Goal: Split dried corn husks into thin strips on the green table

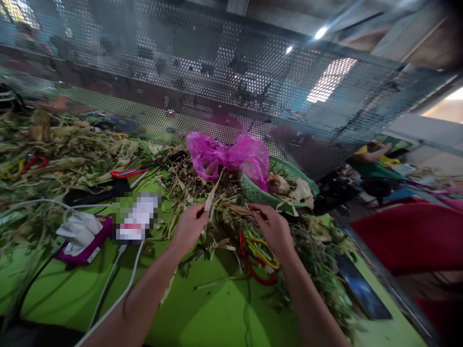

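Between thumb and fingers, my left hand (191,222) pinches a pale dried leaf strip (213,193) that points upward. My right hand (273,227) is closed at the end of a brown dried leaf (237,209), over a heap of dry plant scraps (202,193). Just below my right hand lie scissors (253,260) with red and yellow handles, their blades hidden. Behind the hands, a green plastic basket (253,190) holds dried husks (302,190), and a crumpled pink plastic bag (231,156) hangs over its left side.
A purple power strip (87,250) with white plugs and cables sits at left beside a phone (139,219). A red-handled cutter (130,172) lies behind it. Another dark phone (363,286) is at right. A perforated metal panel (202,72) stands behind the green table (217,313). A person (376,159) is far right.
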### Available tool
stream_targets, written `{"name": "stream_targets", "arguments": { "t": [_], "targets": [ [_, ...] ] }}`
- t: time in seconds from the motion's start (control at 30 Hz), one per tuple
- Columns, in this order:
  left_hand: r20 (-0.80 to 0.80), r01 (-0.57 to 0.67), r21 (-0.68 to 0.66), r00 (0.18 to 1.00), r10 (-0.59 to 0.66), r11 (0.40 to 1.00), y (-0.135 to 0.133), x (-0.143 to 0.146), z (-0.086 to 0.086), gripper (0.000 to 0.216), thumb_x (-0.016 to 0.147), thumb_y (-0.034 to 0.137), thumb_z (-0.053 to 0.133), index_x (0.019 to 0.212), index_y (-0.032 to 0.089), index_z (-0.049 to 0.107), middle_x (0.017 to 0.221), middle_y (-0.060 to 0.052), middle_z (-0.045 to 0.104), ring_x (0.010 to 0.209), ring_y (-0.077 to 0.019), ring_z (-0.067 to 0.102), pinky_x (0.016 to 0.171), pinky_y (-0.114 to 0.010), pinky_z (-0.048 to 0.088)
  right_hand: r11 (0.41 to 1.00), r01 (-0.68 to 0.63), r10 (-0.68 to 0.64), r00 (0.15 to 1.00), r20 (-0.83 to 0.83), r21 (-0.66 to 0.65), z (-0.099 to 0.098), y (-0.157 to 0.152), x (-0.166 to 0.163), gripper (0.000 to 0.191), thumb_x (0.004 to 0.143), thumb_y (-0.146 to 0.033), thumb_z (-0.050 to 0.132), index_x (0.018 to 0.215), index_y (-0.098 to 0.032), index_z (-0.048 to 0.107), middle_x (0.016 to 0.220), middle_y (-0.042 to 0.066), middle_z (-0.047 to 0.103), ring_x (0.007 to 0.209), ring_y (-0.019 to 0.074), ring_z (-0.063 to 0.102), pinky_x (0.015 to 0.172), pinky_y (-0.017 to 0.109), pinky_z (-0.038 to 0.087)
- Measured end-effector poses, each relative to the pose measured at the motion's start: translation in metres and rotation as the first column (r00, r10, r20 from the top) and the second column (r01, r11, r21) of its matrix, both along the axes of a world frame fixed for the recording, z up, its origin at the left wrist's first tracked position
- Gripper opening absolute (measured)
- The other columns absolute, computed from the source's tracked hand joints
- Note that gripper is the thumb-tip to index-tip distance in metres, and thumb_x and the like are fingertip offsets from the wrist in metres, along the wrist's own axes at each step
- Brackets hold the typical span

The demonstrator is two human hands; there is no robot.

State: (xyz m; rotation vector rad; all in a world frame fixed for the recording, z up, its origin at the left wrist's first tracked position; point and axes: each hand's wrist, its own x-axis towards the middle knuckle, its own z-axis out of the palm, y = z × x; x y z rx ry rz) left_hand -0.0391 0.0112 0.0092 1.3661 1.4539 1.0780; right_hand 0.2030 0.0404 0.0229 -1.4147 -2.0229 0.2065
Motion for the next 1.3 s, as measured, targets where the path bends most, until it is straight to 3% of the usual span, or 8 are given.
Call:
{"name": "stream_targets", "arguments": {
  "t": [0.13, 0.27, 0.37, 0.5, 0.77, 1.03, 1.17, 1.3],
  "targets": [
    [-0.340, 0.013, 0.116, 0.940, 0.027, 0.993, 0.000, -0.003, -0.001, 0.037, 0.083, 0.029, 0.052, 0.118, 0.019, 0.061, 0.081, -0.005, 0.065, 0.070, -0.0179, 0.056, 0.061, -0.027, 0.038, 0.992, 0.110, -0.095, 0.974, 0.205, -0.064, -0.021, 0.018, 0.015, 0.038, 0.085, -0.013, 0.043, 0.113, -0.022, 0.066, 0.112, 0.007, 0.068, 0.104, 0.0233, 0.061, 0.090, 0.035, 0.046],
    [-0.435, 0.000, 0.206, 0.896, 0.091, 0.979, 0.000, -0.002, -0.004, 0.047, 0.082, 0.026, 0.055, 0.129, 0.019, 0.053, 0.100, -0.009, 0.065, 0.087, -0.0223, 0.058, 0.073, -0.031, 0.043, 0.985, 0.165, -0.148, 0.951, 0.271, -0.041, -0.025, 0.017, 0.011, 0.033, 0.079, -0.013, 0.050, 0.105, -0.021, 0.069, 0.103, 0.008, 0.068, 0.098, 0.0248, 0.061, 0.085, 0.035, 0.046],
    [-0.379, -0.018, 0.282, 0.917, 0.128, 0.959, -0.001, -0.002, -0.002, 0.040, 0.083, 0.024, 0.055, 0.122, 0.019, 0.057, 0.106, -0.009, 0.063, 0.095, -0.0229, 0.057, 0.082, -0.034, 0.044, 0.985, 0.166, -0.170, 0.972, 0.164, 0.035, -0.015, 0.011, 0.007, 0.019, 0.081, -0.020, 0.054, 0.091, -0.021, 0.070, 0.093, 0.007, 0.066, 0.086, 0.0227, 0.061, 0.075, 0.033, 0.047],
    [-0.295, -0.004, 0.317, 0.950, 0.103, 0.949, -0.001, 0.000, 0.001, 0.030, 0.084, 0.023, 0.053, 0.112, 0.019, 0.061, 0.103, -0.008, 0.064, 0.096, -0.0223, 0.057, 0.085, -0.036, 0.045, 0.951, 0.202, -0.156, 0.967, -0.200, 0.234, 0.006, 0.001, 0.001, 0.013, 0.081, -0.026, 0.058, 0.089, -0.019, 0.067, 0.087, 0.005, 0.064, 0.080, 0.0193, 0.059, 0.071, 0.031, 0.047],
    [-0.074, 0.019, 0.346, 0.997, 0.007, 0.938, 0.001, 0.006, -0.008, 0.022, 0.085, 0.031, 0.055, 0.100, 0.021, 0.068, 0.096, -0.006, 0.067, 0.091, -0.0200, 0.059, 0.081, -0.032, 0.046, 0.926, 0.238, 0.030, 0.727, -0.686, 0.293, 0.048, -0.021, -0.012, 0.020, 0.076, -0.023, 0.068, 0.095, -0.022, 0.065, 0.092, 0.003, 0.062, 0.084, 0.0172, 0.060, 0.078, 0.031, 0.048],
    [0.140, 0.115, 0.215, 0.979, -0.147, 0.970, -0.001, 0.013, -0.002, 0.031, 0.083, 0.038, 0.058, 0.107, 0.021, 0.068, 0.102, -0.008, 0.069, 0.087, -0.0195, 0.061, 0.074, -0.029, 0.046, 0.998, 0.014, 0.049, 0.565, -0.824, 0.069, 0.075, -0.015, -0.017, 0.020, 0.072, -0.031, 0.070, 0.089, -0.023, 0.063, 0.087, 0.003, 0.062, 0.073, 0.0155, 0.059, 0.065, 0.029, 0.049],
    [0.318, 0.232, 0.205, 0.903, -0.289, 0.951, -0.008, 0.024, 0.006, 0.042, 0.079, 0.040, 0.063, 0.117, 0.022, 0.064, 0.118, -0.010, 0.066, 0.095, -0.0199, 0.061, 0.078, -0.029, 0.047, 0.990, -0.133, 0.046, 0.571, -0.820, -0.037, 0.065, -0.016, -0.042, 0.021, 0.070, -0.031, 0.073, 0.088, -0.023, 0.066, 0.084, 0.001, 0.064, 0.072, 0.0150, 0.058, 0.064, 0.028, 0.048],
    [0.458, 0.282, 0.230, 0.813, -0.359, 0.931, -0.007, 0.033, 0.001, 0.048, 0.074, 0.035, 0.068, 0.118, 0.018, 0.062, 0.111, -0.010, 0.068, 0.096, -0.0207, 0.061, 0.078, -0.028, 0.048, 0.949, -0.271, 0.047, 0.627, -0.778, -0.162, 0.048, -0.022, -0.070, 0.021, 0.073, -0.030, 0.072, 0.091, -0.020, 0.066, 0.080, 0.001, 0.063, 0.070, 0.0139, 0.057, 0.063, 0.025, 0.047]
  ]
}}
